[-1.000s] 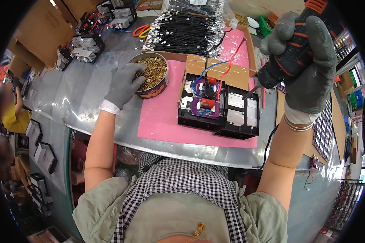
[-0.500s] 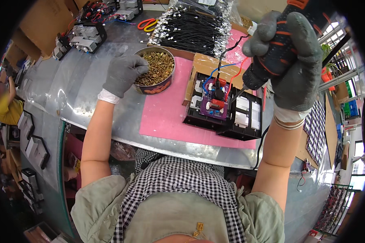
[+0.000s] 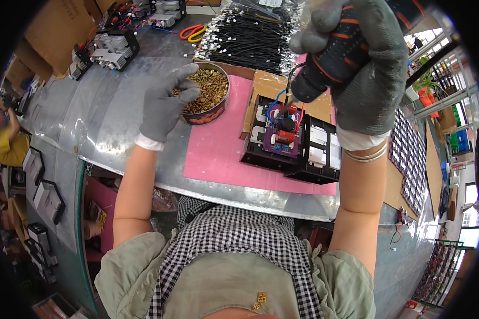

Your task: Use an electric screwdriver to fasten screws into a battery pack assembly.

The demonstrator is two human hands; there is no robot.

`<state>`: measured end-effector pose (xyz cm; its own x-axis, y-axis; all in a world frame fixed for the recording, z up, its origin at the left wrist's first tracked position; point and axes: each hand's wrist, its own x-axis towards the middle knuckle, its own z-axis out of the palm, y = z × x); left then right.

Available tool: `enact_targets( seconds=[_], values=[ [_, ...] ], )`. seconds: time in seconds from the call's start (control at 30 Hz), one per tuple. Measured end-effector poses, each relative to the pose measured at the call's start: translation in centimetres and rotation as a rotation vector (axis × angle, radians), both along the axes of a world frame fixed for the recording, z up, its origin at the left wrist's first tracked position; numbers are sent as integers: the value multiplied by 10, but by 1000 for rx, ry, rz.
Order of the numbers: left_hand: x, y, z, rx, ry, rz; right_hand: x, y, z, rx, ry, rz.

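Observation:
My right hand, in a grey glove, is wrapped round a black and orange power screwdriver. Its tip points down over a purple circuit board with red and black parts and blue and red wires; whether the bit touches it I cannot tell. That board sits on a black housing with silver metal blocks, on a pink mat. My left hand, also gloved in grey, is at the left rim of a round tin full of small brass-coloured screws. Its fingers are apart, and I see nothing between them.
Behind the mat lies a large bundle of black cables with white connectors. Scissors with red and yellow handles lie left of it. Metal heat-sink assemblies stand at the far left. Another person in yellow is at the left edge.
The screwdriver in my right hand has moved left, its tip now over the board instead of beside it. My left hand's fingers have spread from a pinch at the screw tin.

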<state>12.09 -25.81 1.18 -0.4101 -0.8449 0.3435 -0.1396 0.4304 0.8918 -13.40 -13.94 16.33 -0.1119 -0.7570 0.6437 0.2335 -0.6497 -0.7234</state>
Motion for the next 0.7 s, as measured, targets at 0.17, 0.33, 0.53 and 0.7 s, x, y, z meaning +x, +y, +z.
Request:
enact_targets(
  seconds=[0.17,0.33,0.53,0.7],
  values=[
    [-22,61,9,349,416,-115,20,1,2,-21,-12,-28],
    [-24,78,7,388,495,-253,38,2,2,-40,-26,-26],
    [-25,85,10,400,491,-255,46,1,5,-66,-41,-33],
    [-30,93,15,359,520,-224,48,2,10,-97,-55,-46]
  ],
)
